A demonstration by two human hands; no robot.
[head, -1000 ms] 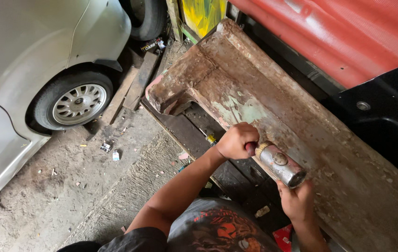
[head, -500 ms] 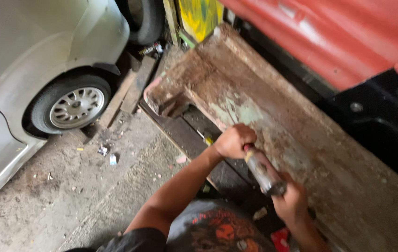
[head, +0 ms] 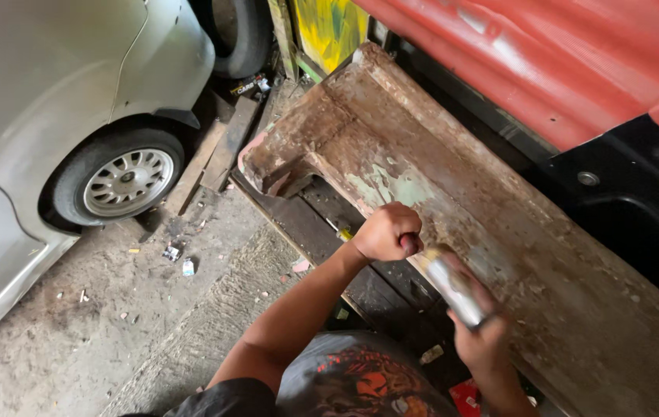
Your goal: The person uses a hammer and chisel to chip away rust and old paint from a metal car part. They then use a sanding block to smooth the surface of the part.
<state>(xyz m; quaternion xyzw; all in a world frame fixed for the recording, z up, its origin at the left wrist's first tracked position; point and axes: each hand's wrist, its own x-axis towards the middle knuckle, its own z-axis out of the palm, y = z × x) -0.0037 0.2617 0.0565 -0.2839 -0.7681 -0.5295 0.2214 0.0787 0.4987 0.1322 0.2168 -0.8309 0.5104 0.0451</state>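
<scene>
The left hand (head: pixel 387 232) is closed in a fist around a dark handle, knuckles up, just above the rusty panel (head: pixel 499 232). The right hand (head: pixel 482 340) grips the lower end of a silvery metal cylinder (head: pixel 453 287), blurred, which runs slanting between the two hands and lies against the panel's lower edge. The panel is long, flat, flaking brown with pale green patches, and slopes beside a red body (head: pixel 546 69). A silver car (head: pixel 44 131) stands well apart on the dirt floor (head: pixel 113 324)
</scene>
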